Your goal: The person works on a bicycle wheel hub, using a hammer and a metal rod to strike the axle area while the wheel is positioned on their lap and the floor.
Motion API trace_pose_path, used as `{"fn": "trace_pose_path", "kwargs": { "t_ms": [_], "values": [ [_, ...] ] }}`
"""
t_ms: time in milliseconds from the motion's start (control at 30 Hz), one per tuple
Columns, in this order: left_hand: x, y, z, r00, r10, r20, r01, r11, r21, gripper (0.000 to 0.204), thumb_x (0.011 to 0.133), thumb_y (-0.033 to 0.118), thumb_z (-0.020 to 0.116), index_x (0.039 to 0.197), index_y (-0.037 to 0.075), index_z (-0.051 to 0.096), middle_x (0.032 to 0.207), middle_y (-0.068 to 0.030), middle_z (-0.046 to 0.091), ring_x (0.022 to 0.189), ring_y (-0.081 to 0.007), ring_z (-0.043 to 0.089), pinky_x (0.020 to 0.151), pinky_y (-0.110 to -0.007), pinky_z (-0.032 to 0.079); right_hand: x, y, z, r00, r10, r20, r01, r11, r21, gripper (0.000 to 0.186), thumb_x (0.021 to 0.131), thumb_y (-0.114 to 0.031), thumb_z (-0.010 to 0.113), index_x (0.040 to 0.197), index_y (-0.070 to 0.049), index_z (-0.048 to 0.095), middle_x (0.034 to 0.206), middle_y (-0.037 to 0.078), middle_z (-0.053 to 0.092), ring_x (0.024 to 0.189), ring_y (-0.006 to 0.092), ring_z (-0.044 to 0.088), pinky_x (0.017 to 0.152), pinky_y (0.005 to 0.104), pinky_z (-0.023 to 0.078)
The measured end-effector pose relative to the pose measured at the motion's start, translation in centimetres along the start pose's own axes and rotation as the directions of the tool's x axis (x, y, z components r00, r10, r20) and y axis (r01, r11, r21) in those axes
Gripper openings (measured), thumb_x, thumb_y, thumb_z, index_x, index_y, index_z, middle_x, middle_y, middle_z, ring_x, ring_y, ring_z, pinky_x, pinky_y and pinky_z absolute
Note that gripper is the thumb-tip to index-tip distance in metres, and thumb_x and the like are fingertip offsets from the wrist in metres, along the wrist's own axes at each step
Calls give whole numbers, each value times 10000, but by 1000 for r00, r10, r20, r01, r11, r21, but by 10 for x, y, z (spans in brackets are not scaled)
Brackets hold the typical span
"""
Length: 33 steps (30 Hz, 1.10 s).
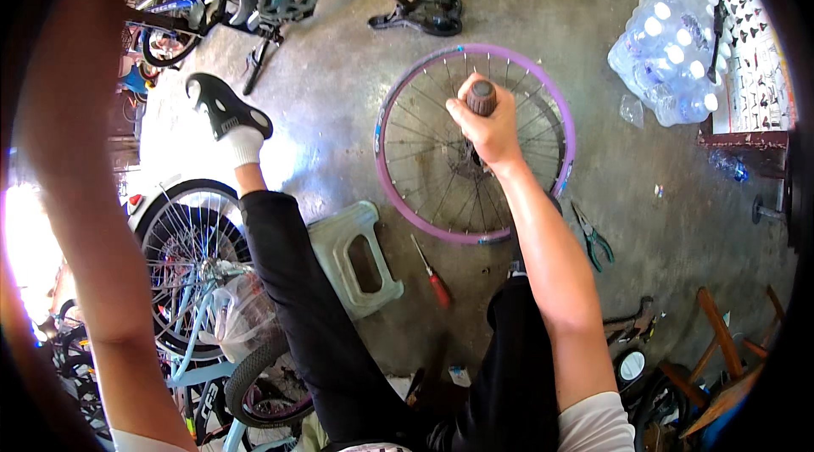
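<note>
My right hand [492, 121] is closed round a brown ribbed tool handle [481, 97], seen end-on above the middle of a bicycle wheel rim [393, 193]. The purple spoked wheel lies flat on the floor without a tyre. Below my fist, the tool's lower part is hidden, so its kind cannot be told. My raised left arm [85, 223] runs up the left side into the dark upper corner. Its hand is blurred and cut off there, and its fingers cannot be made out. Nearer me lie a red-handled screwdriver [437, 284] and green-handled pliers [595, 242].
A pale plastic stool [326, 240] stands beside my left leg. Bicycles [182, 274] crowd the left, with another bicycle's saddle [437, 13] at the top. Wrapped water bottles [666, 53] stand at the far right. Wooden furniture [721, 333] is at the lower right.
</note>
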State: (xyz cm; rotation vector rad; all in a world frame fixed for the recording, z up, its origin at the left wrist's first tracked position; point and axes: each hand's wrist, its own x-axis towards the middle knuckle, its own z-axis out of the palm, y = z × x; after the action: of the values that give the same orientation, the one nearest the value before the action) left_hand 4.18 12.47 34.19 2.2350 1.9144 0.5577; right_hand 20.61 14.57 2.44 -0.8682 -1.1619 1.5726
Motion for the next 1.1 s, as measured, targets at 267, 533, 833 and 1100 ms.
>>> {"fn": "trace_pose_path", "kwargs": {
  "t_ms": [267,533,833,1100],
  "values": [
    [-59,-36,72,881,-171,441,103,979,175,378,949,347,711,971,-5,574,826,-284,691,798,-475,694,708,-530,542,1,5,22,996,45,83,-47,999,22,207,836,-105,764,744,-58,585,665,-55,547,643,42,478,573,287,376],
    [-81,-10,19,914,-402,-57,315,791,-524,266,1036,228,668,1153,-5,611,710,37,538,562,-53,488,516,-229,381,27,-75,12,986,-136,101,114,975,192,161,879,-58,724,790,-87,593,620,-46,557,496,34,468,454,224,317],
    [-190,-66,148,606,-724,328,710,307,-634,192,937,132,790,977,55,618,687,43,573,530,-59,512,476,-255,397,8,-44,-14,993,-87,-84,112,921,373,166,935,-44,675,832,-61,545,585,11,503,430,76,411,416,262,302],
    [-250,-86,221,622,-511,594,783,388,-486,206,959,175,777,970,52,611,647,37,537,497,-59,480,456,-278,373,-24,-41,-53,990,-77,-118,132,788,602,183,989,-168,542,818,-128,490,606,-28,414,449,73,318,445,264,256]
  ]
}}
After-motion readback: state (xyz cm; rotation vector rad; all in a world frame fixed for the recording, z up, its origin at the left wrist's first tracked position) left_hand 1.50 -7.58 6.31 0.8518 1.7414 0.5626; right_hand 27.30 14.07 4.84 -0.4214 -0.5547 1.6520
